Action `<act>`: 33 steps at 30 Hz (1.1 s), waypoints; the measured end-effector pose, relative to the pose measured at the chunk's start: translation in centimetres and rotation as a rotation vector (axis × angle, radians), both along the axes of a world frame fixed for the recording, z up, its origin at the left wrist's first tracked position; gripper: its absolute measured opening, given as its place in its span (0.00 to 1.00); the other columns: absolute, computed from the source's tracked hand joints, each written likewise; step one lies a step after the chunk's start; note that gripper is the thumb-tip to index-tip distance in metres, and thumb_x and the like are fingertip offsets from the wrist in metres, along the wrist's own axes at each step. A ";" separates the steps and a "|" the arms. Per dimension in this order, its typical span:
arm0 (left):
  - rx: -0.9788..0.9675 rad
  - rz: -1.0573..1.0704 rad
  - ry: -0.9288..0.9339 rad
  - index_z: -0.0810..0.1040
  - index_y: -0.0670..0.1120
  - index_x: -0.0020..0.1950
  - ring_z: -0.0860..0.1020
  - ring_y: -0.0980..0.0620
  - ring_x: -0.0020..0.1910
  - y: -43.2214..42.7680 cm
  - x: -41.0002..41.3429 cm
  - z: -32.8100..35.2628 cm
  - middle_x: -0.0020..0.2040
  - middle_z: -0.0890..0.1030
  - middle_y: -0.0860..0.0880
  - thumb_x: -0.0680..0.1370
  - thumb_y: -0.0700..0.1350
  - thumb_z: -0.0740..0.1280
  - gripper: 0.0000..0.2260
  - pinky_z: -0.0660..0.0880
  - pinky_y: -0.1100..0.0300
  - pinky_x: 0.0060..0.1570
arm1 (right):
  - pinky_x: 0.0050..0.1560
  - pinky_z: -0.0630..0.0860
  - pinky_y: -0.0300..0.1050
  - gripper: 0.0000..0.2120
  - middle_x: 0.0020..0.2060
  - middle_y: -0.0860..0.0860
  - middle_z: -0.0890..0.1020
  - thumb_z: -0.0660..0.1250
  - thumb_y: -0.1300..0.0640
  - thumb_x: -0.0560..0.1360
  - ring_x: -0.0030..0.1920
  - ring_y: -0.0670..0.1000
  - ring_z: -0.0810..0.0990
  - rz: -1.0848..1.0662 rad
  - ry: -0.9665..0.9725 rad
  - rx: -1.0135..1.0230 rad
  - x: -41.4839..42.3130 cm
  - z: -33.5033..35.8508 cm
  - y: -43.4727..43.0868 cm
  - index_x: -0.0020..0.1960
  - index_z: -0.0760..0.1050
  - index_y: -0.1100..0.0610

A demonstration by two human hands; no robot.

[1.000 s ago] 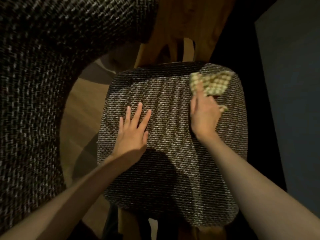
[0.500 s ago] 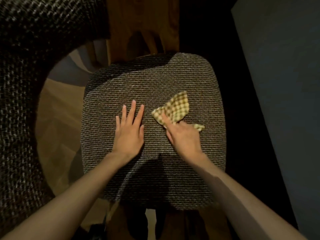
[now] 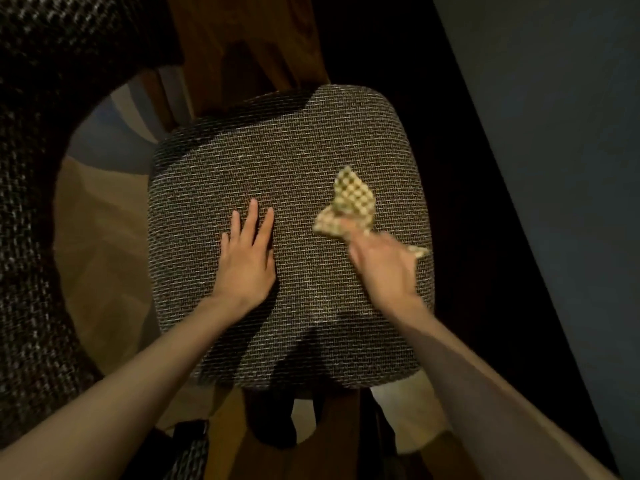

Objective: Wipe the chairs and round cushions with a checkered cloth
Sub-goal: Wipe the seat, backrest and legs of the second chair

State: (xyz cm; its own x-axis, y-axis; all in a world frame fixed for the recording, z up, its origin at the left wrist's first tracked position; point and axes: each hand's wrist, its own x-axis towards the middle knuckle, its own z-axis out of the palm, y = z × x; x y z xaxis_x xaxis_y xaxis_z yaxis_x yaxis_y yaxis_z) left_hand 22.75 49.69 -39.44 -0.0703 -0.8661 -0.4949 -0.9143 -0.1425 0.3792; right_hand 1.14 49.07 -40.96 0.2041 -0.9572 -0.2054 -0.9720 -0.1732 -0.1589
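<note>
Cushion [image 3: 294, 161] on the chair [image 3: 242, 36] is mid-wipe. Left hand [image 3: 247, 265] lies flat on it, fingers straight and released, where it was half a second ago. Cloth [image 3: 353, 202], then just beside those fingertips, now sits well to their right, near the cushion's right edge. It fans out ahead of the right hand [image 3: 384, 268], whose blurred fingers clutch its bunched end. I judge the stroke is sweeping back over the right half, and the part under the left hand is still to be wiped.
</note>
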 end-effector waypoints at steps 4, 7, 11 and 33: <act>0.028 0.000 -0.012 0.39 0.51 0.77 0.34 0.45 0.74 0.1 -0.6 0.1 0.76 0.33 0.49 0.81 0.44 0.56 0.31 0.38 0.49 0.71 | 0.27 0.61 0.41 0.24 0.30 0.52 0.74 0.58 0.51 0.80 0.31 0.51 0.72 -0.489 0.170 -0.158 -1.8 0.0 -0.1 0.75 0.60 0.53; 0.043 -0.012 -0.014 0.39 0.52 0.76 0.34 0.45 0.74 0.0 -0.5 0.1 0.75 0.33 0.49 0.81 0.44 0.56 0.31 0.38 0.49 0.71 | 0.22 0.63 0.37 0.21 0.27 0.50 0.77 0.64 0.52 0.78 0.25 0.49 0.71 -0.248 0.132 -0.067 2.8 -0.6 2.6 0.70 0.69 0.55; 0.026 -0.077 -0.022 0.40 0.53 0.77 0.35 0.46 0.74 0.8 0.0 0.2 0.76 0.34 0.50 0.82 0.46 0.56 0.30 0.41 0.48 0.73 | 0.21 0.67 0.38 0.21 0.29 0.50 0.79 0.69 0.55 0.74 0.26 0.49 0.73 0.096 0.011 -0.028 1.8 -0.7 4.5 0.66 0.73 0.52; 0.038 -0.438 -0.074 0.44 0.67 0.73 0.36 0.41 0.75 6.1 -2.1 1.2 0.76 0.35 0.52 0.81 0.57 0.54 0.25 0.46 0.38 0.72 | 0.32 0.74 0.47 0.21 0.26 0.54 0.76 0.54 0.54 0.75 0.29 0.55 0.75 -0.417 -0.085 -0.203 -2.5 0.1 12.0 0.62 0.77 0.60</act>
